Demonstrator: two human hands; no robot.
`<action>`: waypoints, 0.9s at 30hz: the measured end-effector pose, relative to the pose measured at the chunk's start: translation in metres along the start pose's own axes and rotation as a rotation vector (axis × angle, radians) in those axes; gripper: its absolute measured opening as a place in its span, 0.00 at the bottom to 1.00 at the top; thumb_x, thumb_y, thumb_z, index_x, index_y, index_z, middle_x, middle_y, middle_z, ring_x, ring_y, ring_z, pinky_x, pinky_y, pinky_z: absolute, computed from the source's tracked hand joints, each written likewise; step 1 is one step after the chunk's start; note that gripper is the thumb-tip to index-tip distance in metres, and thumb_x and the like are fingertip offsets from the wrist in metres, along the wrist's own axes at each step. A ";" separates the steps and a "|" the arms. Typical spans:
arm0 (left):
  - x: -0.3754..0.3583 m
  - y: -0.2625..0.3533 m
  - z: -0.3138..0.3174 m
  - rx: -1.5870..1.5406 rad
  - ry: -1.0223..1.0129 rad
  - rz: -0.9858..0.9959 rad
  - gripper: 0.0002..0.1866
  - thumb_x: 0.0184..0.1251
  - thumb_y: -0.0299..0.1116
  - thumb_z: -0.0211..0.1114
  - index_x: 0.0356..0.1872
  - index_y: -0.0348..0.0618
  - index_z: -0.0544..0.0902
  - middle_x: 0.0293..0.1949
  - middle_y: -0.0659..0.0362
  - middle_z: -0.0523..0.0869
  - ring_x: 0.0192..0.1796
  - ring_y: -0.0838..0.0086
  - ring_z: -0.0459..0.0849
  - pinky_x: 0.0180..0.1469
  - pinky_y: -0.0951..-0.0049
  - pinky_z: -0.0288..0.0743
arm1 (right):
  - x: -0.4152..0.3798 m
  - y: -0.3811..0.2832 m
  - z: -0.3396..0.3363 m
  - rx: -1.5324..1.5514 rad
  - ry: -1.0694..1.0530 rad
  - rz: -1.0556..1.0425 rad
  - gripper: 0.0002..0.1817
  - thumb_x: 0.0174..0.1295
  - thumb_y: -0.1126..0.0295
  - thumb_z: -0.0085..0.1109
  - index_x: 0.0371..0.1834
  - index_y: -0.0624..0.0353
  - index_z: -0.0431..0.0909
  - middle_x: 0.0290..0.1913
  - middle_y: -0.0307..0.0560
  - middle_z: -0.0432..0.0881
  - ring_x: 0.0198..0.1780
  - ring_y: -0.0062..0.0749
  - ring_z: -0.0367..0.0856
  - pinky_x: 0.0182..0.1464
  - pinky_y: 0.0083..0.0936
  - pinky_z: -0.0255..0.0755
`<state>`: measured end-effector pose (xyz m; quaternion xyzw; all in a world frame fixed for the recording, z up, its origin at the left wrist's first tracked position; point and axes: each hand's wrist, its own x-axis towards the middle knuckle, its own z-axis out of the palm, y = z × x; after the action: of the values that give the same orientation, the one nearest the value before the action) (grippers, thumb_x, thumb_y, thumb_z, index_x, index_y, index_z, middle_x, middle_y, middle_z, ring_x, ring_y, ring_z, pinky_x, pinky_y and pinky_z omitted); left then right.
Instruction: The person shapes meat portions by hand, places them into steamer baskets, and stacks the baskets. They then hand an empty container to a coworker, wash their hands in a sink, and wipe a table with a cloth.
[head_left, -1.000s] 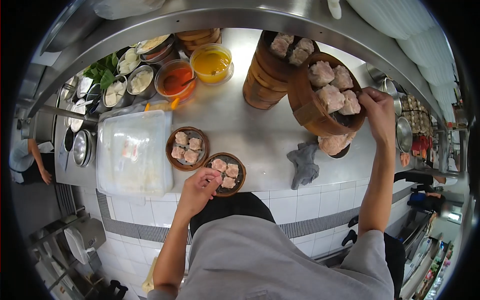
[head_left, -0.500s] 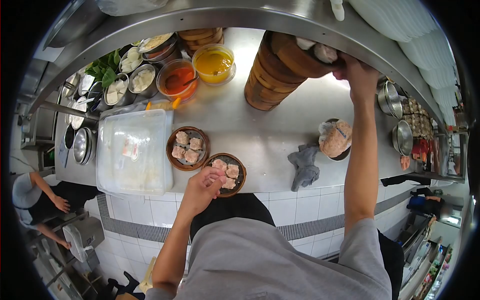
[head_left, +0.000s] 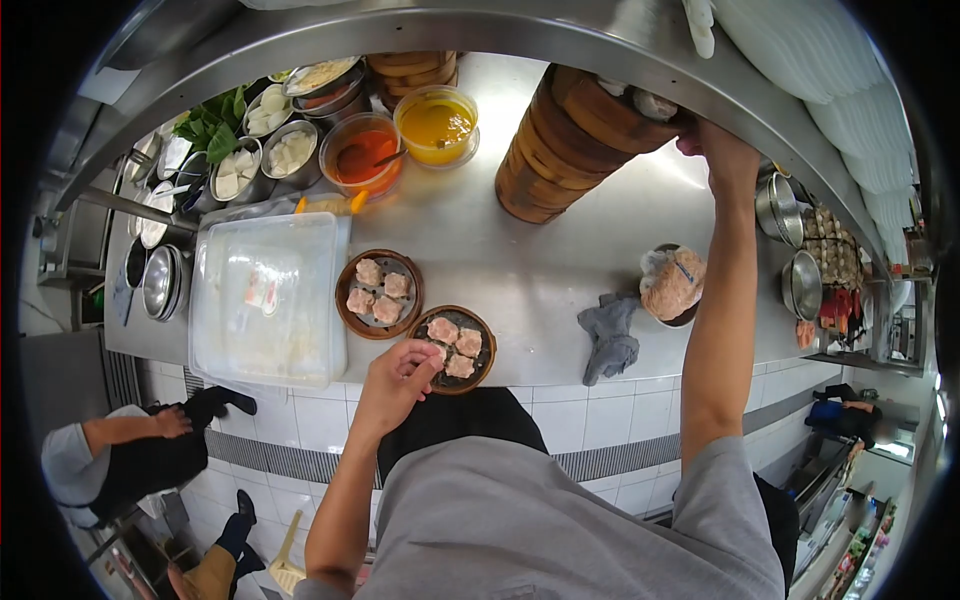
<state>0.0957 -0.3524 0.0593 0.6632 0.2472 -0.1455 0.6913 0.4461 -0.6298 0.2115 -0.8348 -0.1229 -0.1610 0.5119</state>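
My left hand [head_left: 398, 385] is at the near left edge of a small bamboo steamer [head_left: 490, 350] holding pink siu mai. Thumb and fingers pinch together on the siu mai [head_left: 438, 352] nearest that rim, which they partly hide. A second small steamer [head_left: 345, 310] with siu mai sits just behind to the left. My right hand [head_left: 728, 155] reaches far forward under the shelf to a tall stack of bamboo steamers [head_left: 560, 150]. Its fingers close on the top steamer's right rim, with their tips partly hidden. Pale, wrapped-looking pieces [head_left: 655, 104] show in that steamer.
A clear plastic box [head_left: 265, 300] stands left, tubs of orange [head_left: 360, 155] and yellow sauce [head_left: 437, 125] behind it. A bowl of pink filling [head_left: 672, 285] and a grey cloth [head_left: 608, 338] lie right. A metal shelf [head_left: 480, 38] overhangs the counter. Another person [head_left: 125, 450] is at left.
My left hand has shifted slightly left and back from the siu mai, its fingers still pinched. My right hand stays at the steamer stack. The person at left has moved.
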 end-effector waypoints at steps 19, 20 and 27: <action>-0.003 -0.003 -0.020 -0.079 0.099 0.042 0.11 0.72 0.34 0.67 0.47 0.38 0.82 0.35 0.61 0.87 0.29 0.82 0.81 0.30 0.81 0.75 | -0.090 0.036 0.004 0.389 0.060 0.489 0.17 0.69 0.61 0.52 0.51 0.62 0.80 0.31 0.48 0.84 0.21 0.24 0.74 0.24 0.20 0.67; -0.001 -0.006 -0.025 -0.099 0.133 0.045 0.11 0.72 0.34 0.67 0.47 0.38 0.82 0.35 0.61 0.87 0.30 0.82 0.81 0.30 0.81 0.75 | -0.117 0.056 0.018 0.157 -0.050 0.532 0.19 0.65 0.69 0.54 0.58 0.60 0.76 0.32 0.48 0.85 0.21 0.24 0.75 0.24 0.20 0.68; -0.009 -0.003 -0.046 -0.061 0.206 0.049 0.13 0.72 0.33 0.66 0.50 0.36 0.80 0.38 0.56 0.89 0.30 0.80 0.81 0.30 0.80 0.76 | -0.157 0.107 0.139 0.108 -0.093 0.617 0.56 0.49 0.58 0.83 0.75 0.57 0.50 0.37 0.47 0.87 0.25 0.23 0.80 0.24 0.20 0.72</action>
<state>0.0798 -0.3081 0.0622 0.6592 0.3053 -0.0520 0.6853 0.3610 -0.5599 0.0032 -0.8107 0.1044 0.0467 0.5741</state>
